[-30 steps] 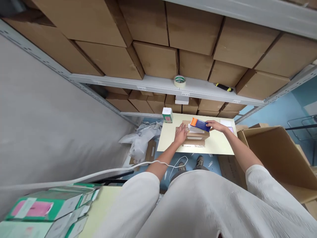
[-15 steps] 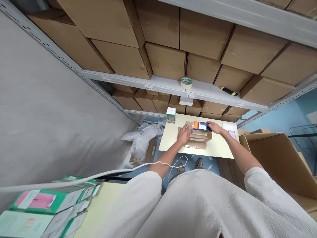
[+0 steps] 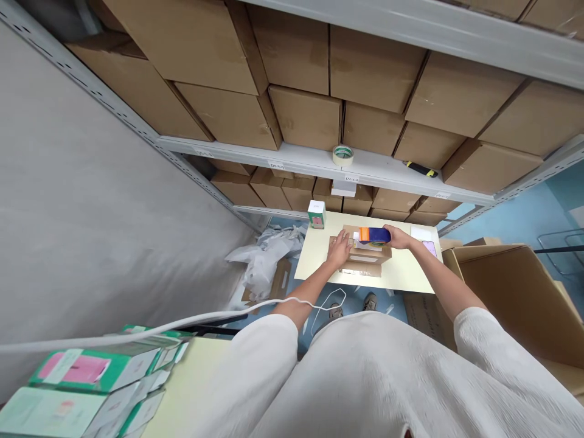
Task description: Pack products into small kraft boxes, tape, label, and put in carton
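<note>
A small cardboard box [image 3: 370, 258] lies on the pale yellow table, with one flap [image 3: 360, 268] spread out on the near side. My left hand [image 3: 339, 248] rests on the left part of the box, its fingers stretched out. With my right hand [image 3: 398, 237] I grip a blue and orange tape dispenser [image 3: 376, 235] at its right end. The dispenser is over the box top, its orange end pointing left. Whether it touches the cardboard I cannot tell. Part of the box top is hidden beneath it.
On the table [image 3: 314, 258] stand a green and white carton [image 3: 316, 214] and, at right, a phone [image 3: 429, 247]. Shelves ahead hold cardboard boxes, a tape roll [image 3: 343, 155] and a cutter [image 3: 421, 169]. A large open box [image 3: 511, 292] is at right; a white cable [image 3: 214, 314] crosses at left.
The tape dispenser has tilted in my right hand, so its bright side face now looks dark blue. My left hand stays on the box. The whole view has shifted slightly.
</note>
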`<state>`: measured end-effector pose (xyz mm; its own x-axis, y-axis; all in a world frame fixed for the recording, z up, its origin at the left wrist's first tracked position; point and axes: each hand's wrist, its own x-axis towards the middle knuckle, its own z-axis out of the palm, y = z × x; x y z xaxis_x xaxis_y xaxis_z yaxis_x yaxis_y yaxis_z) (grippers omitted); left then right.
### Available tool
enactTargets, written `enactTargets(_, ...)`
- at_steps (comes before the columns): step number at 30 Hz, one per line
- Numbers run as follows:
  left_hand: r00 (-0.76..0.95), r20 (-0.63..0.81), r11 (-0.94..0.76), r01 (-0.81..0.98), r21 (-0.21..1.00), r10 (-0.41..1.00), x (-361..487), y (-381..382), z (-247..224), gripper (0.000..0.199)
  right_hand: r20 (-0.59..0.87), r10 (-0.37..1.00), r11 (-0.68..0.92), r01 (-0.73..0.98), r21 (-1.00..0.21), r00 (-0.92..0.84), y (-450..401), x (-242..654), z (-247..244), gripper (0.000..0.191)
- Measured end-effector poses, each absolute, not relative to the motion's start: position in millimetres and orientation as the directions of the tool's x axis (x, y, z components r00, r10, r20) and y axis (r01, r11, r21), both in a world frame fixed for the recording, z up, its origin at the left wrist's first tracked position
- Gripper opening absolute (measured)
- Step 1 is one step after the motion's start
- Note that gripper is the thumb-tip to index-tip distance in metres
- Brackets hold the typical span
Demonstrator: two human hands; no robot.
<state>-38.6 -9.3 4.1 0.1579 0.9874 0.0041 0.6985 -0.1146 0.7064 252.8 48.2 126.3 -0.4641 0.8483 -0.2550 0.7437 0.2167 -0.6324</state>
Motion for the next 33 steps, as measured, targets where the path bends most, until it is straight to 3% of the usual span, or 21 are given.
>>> enactTargets(4, 0.1, 0.031, -0.091, 0.677, 0.73, 0.994, -40, -5, 17, 0.045, -0.245, 0.847, 0.215, 0.725, -0.655, -0.473, 48, 253, 126, 0.041)
enactTargets(7, 0.029, 0.014, -0.027, 0.535, 0.844, 0.999, -41, 2, 30, 0.042, -0.232, 0.848, 0.21, 0.704, -0.679, -0.477, 48, 257, 123, 0.043)
enactTargets(11, -0.03, -0.122, 0.125, 0.27, 0.955, 0.992, -35, 11, 45, 0.03, -0.214, 0.855, 0.214, 0.696, -0.685, -0.473, 47, 263, 118, 0.046)
enactTargets(14, -0.019, -0.215, 0.216, 0.113, 0.97, 0.976, -25, 16, 54, 0.024, -0.21, 0.854, 0.224, 0.701, -0.676, -0.476, 47, 264, 116, 0.043)
enactTargets(18, 0.035, -0.335, 0.337, -0.068, 0.939, 0.942, -11, 18, 65, 0.034, -0.18, 0.859, 0.253, 0.704, -0.664, -0.479, 47, 264, 115, 0.04)
enactTargets(28, 0.001, -0.425, 0.423, -0.088, 0.902, 0.905, 2, 23, 76, 0.042, -0.198, 0.868, 0.223, 0.715, -0.663, -0.455, 42, 265, 120, 0.039)
enactTargets(33, -0.085, -0.378, 0.381, 0.014, 0.925, 0.922, 0, 22, 75, 0.048, -0.211, 0.854, 0.242, 0.722, -0.648, -0.476, 40, 263, 126, 0.036)
